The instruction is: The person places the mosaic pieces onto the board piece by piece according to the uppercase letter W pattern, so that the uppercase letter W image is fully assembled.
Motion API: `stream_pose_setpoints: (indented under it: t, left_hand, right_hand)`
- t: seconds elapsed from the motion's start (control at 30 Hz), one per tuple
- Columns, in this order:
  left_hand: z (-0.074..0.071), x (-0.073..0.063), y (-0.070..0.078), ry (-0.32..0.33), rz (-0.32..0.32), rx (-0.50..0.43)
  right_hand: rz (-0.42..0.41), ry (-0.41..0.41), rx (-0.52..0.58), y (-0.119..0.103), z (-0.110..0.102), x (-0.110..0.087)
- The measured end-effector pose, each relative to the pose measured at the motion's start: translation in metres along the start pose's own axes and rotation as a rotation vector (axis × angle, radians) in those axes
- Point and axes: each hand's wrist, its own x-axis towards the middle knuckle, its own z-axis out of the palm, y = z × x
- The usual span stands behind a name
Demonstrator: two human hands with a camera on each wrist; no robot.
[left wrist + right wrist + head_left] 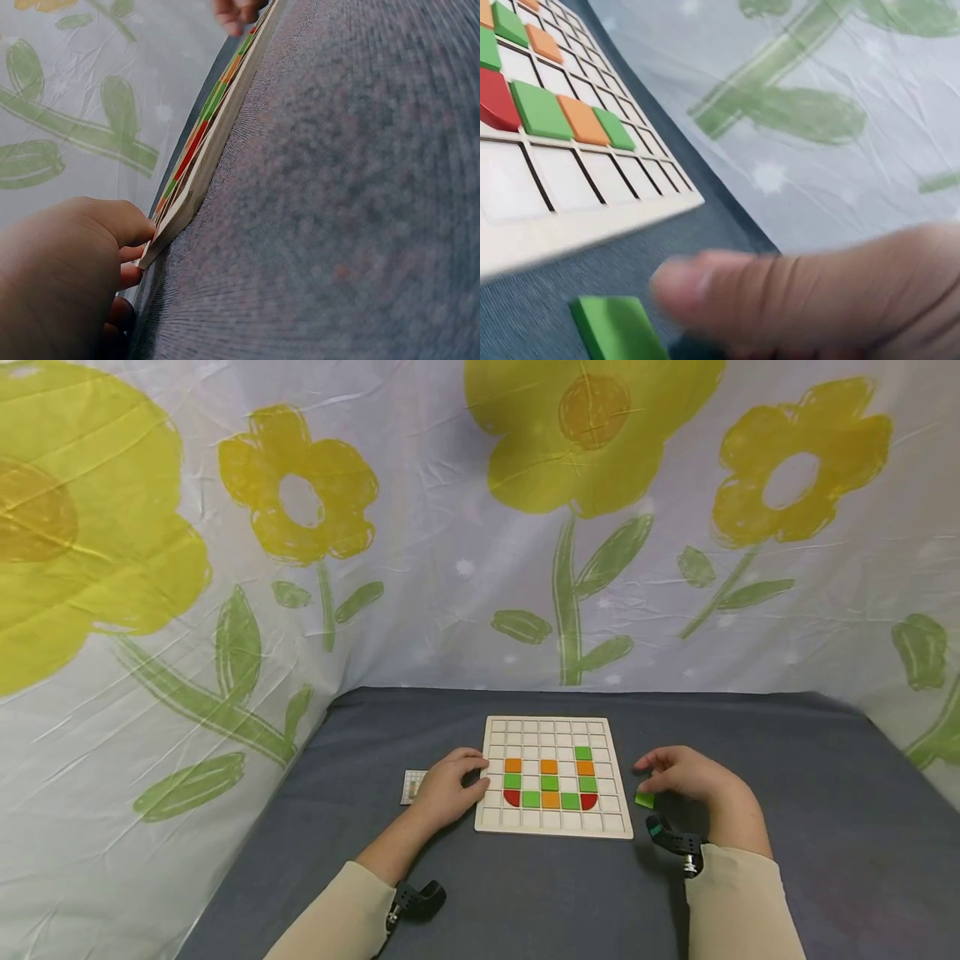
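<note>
A square wooden grid board lies on the table with green, orange and red tiles in some cells. Two rounded red tiles end its lowest filled row; the others are square. My left hand holds the board's left edge, the thumb at the rim in the left wrist view. Off the board's right side, a loose green tile lies on the cloth. Over and beside it is my right hand, fingers loosely bent, with nothing visible between them. Its thumb is blurred in the right wrist view, just right of the tile.
A small white gridded card lies left of the board, partly hidden behind my left hand. Dark grey cloth covers the table. Behind it hangs a white curtain printed with yellow flowers.
</note>
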Motion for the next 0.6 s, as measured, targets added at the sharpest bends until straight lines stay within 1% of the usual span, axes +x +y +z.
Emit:
stream_pose_setpoints:
  t: [0.07,0.13,0.23,0.27,0.43,0.53,0.6]
  left_hand:
    - [-0.0001,-0.0003,-0.0004,-0.002,0.003,-0.001]
    - [-0.0001,-0.0003,-0.0007,-0.002,0.002,0.001]
    - [0.0002,-0.0003,-0.0007,0.0,0.005,0.004]
    - [0.0003,-0.0003,-0.0007,0.001,0.003,0.004]
    - [0.0014,-0.0007,-0.0006,0.01,0.005,0.004]
    - [0.0013,-0.0009,0.0,0.007,0.0,0.001]
    - [0.001,-0.001,0.0006,0.006,-0.004,0.0]
  right_hand:
    - [0.029,-0.028,0.005,0.0021,-0.0022,-0.0037]
    - [0.056,-0.039,0.002,0.0035,-0.0031,-0.0056]
    - [0.082,-0.019,-0.004,0.0042,-0.0025,-0.0058]
    - [0.082,-0.005,-0.013,0.0044,-0.0021,-0.0054]
    - [0.022,0.093,-0.08,0.0074,-0.0013,-0.0024]
    - [0.015,0.102,-0.1,0.0082,-0.002,-0.0019]
    - [0.021,0.082,-0.109,0.0075,-0.002,-0.0016]
